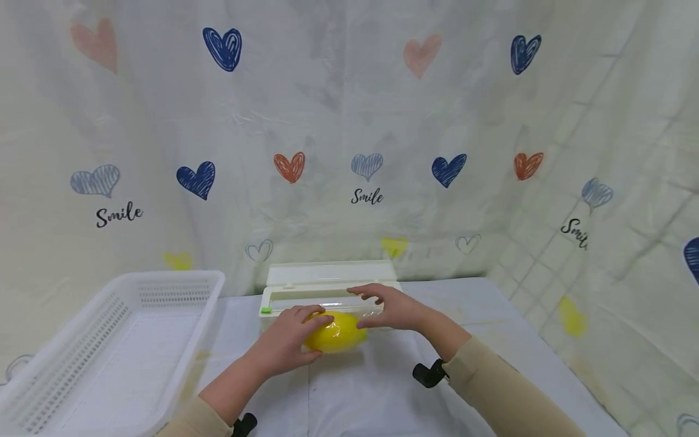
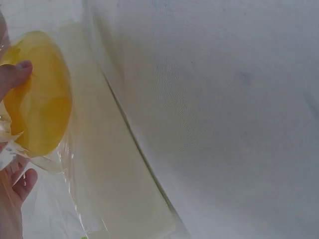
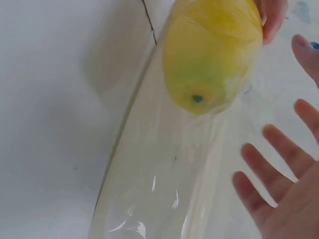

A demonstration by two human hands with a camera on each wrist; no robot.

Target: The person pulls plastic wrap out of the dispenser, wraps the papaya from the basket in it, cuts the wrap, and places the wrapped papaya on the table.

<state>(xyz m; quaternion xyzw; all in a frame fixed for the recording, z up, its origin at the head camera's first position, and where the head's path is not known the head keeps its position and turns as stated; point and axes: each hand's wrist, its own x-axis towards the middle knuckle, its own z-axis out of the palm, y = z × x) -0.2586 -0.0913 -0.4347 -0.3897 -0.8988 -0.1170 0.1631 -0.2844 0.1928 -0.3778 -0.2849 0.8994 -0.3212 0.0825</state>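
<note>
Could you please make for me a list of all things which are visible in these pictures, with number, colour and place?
Yellow fruit-shaped thing: 1, yellow, in front of the pale box
Clear film: at least 1 piece, transparent, over the yellow fruit-shaped thing
Pale box: 1, off-white, lid raised, at the table's back
Green piece: 1, green, at the box's left end
Basket: 1, white, at the left
Table covering: 1, white, under the box
Printed sheeting: count unclear, whitish with coloured hearts, behind and at right
Wrist devices: 2, black, one per wrist
Sleeves: 2, beige, on the forearms
Left hand: 1, bare, holding the yellow fruit-shaped thing
Right hand: 1, bare, beside it
</note>
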